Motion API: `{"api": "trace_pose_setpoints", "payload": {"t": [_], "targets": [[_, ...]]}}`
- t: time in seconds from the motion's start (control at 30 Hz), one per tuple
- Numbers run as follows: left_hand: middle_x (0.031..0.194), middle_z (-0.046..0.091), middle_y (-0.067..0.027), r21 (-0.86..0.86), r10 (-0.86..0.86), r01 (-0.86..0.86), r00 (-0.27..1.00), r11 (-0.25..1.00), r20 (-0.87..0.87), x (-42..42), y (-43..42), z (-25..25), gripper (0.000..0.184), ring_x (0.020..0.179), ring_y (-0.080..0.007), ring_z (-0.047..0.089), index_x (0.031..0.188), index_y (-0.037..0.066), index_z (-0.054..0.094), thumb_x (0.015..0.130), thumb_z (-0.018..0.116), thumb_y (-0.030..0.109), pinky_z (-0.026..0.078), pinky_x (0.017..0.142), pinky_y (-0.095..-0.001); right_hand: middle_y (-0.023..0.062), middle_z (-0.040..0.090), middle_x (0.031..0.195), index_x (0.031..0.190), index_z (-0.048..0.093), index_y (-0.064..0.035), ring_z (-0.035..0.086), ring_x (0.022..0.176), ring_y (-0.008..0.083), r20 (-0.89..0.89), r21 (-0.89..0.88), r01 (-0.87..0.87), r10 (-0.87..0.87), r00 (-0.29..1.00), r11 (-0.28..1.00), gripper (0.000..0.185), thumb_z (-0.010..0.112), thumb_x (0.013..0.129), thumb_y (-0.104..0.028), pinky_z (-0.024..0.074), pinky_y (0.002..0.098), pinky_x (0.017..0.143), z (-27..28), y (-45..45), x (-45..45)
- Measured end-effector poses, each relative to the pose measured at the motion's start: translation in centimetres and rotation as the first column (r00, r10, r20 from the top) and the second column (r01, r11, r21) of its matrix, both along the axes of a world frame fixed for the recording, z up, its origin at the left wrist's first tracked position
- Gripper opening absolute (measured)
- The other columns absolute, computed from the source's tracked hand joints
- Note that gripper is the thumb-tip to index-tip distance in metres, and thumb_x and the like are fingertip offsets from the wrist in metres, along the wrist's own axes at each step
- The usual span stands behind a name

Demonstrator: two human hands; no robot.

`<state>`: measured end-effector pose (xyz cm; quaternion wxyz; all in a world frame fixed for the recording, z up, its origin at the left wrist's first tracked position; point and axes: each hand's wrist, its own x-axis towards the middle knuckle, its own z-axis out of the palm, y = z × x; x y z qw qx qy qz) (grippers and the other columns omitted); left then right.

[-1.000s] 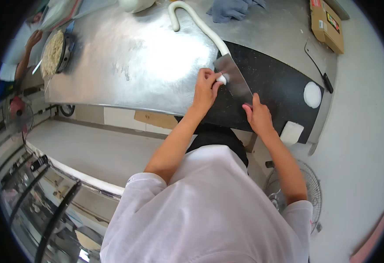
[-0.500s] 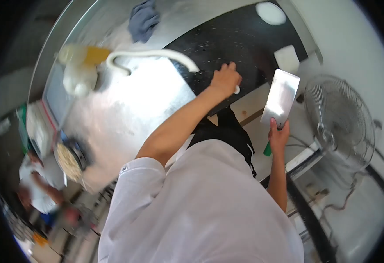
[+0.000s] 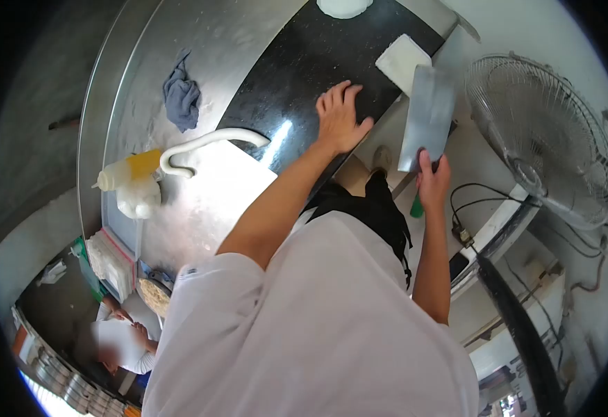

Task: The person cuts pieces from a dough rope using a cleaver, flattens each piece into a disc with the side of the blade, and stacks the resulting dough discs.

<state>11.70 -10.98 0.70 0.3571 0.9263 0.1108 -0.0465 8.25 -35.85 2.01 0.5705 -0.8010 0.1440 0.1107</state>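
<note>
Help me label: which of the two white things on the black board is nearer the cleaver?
The squarish one, at the edge of the board, by the cleaver; the round one is farther.

"What's on the metal table [image 3: 227, 42]?"
"A crumpled blue-grey cloth [image 3: 181, 94]. Well apart from it, a bottle [image 3: 131, 169] with a yellow part lies beside a lumpy white bundle [image 3: 139, 198]."
"And on the right?"
"A round wire fan [image 3: 543, 132], with black cables [image 3: 484, 201] near it."
"Anyone else around?"
"Another person [image 3: 127, 340] in a white top, lower left, near a partly hidden heap of pale food [image 3: 154, 297]."
</note>
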Motion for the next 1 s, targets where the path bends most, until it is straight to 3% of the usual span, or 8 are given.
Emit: {"api": "trace_pose_setpoints", "payload": {"t": [0.1,0.27,0.33,0.57,0.63,0.83,0.93,1.0], "targets": [[0.161,0.031,-0.0191,0.354,-0.241,0.177,0.959,0.918,0.146,-0.7,0.3,-2.3,0.084,0.155,-0.0372,0.018,0.146,0.012,0.048,0.075,0.075,0.048,0.010,0.124,-0.0609,0.0023,0.060,0.076,0.106,0.063,0.0005,0.058,0.068,0.0127,-0.013,0.253,0.023,-0.021,1.000,0.967,0.043,0.072,0.097,-0.041,0.0473,0.0328,0.064,-0.2,1.1,5.4],[0.162,0.031,-0.0193,0.287,-0.222,0.200,0.974,0.937,0.047,-0.8,0.7,-1.3,0.093,0.154,-0.0394,0.023,0.141,0.006,0.050,0.069,0.076,0.057,0.011,0.123,-0.0622,0.0212,0.065,0.085,0.101,0.064,0.0046,0.063,0.080,0.0350,0.095,-0.377,-0.188,0.240,0.966,0.907,0.058,0.068,0.096,-0.053,0.0503,0.0443,0.078,-8.9,0.8,14.6],[0.159,0.036,-0.0201,0.261,-0.192,0.146,0.968,0.954,0.162,-1.2,0.7,-1.9,0.086,0.149,-0.0398,0.032,0.129,0.006,0.054,0.064,0.078,0.056,0.016,0.121,-0.0609,0.0281,0.067,0.095,0.105,0.066,0.0057,0.064,0.088,0.0418,-0.007,-0.257,-0.207,0.213,0.977,0.944,0.062,0.066,0.096,-0.055,0.0498,0.0463,0.083,-7.5,0.6,19.1],[0.154,0.043,-0.0199,0.171,-0.087,0.041,0.960,0.984,0.267,-1.2,0.7,-2.3,0.078,0.144,-0.0396,0.040,0.118,0.005,0.055,0.061,0.080,0.052,0.023,0.117,-0.0599,0.0288,0.070,0.104,0.109,0.066,0.0087,0.066,0.094,0.0408,-0.057,-0.157,-0.104,0.097,0.994,0.982,0.065,0.065,0.097,-0.056,0.0496,0.0467,0.087,-5.5,1.7,17.6],[0.151,0.046,-0.0202,0.178,-0.110,0.060,0.952,0.982,0.285,-0.8,0.7,-1.9,0.076,0.141,-0.0396,0.043,0.117,0.004,0.056,0.061,0.080,0.050,0.025,0.116,-0.0594,0.0256,0.071,0.102,0.113,0.066,0.0077,0.067,0.092,0.0366,-0.047,-0.339,-0.186,0.181,0.982,0.922,0.065,0.064,0.098,-0.055,0.0502,0.0445,0.086,-7.5,1.3,13.1],[0.151,0.047,-0.0155,0.228,-0.263,0.197,0.915,0.953,0.307,1.5,1.3,-2.7,0.072,0.139,-0.0378,0.045,0.120,0.007,0.057,0.065,0.080,0.048,0.026,0.115,-0.0589,0.0156,0.065,0.075,0.094,0.063,0.0035,0.064,0.069,0.0244,-0.201,-0.271,-0.075,0.020,0.979,0.960,0.060,0.065,0.098,-0.056,0.0502,0.0391,0.069,-4.7,-1.0,6.2],[0.157,0.040,-0.0174,-0.063,-0.186,0.227,0.903,0.972,0.388,4.8,1.8,-3.4,0.079,0.147,-0.0382,0.034,0.132,0.008,0.056,0.072,0.076,0.055,0.021,0.118,-0.0610,0.0082,0.057,0.064,0.089,0.058,-0.0008,0.058,0.055,0.0185,-0.235,-0.294,0.030,-0.103,0.967,0.955,0.055,0.065,0.099,-0.054,0.0450,0.0352,0.054,-4.1,-2.2,0.1],[0.160,0.033,-0.0214,-0.415,0.254,-0.088,0.896,0.905,0.364,6.8,1.3,0.5,0.090,0.149,-0.0395,0.030,0.143,0.010,0.050,0.075,0.075,0.063,0.020,0.119,-0.0606,0.0042,0.052,0.060,0.089,0.056,-0.0036,0.053,0.047,0.0149,-0.201,-0.309,0.078,-0.145,0.969,0.948,0.050,0.064,0.100,-0.051,0.0408,0.0319,0.045,-3.5,-3.0,-5.3]]}}
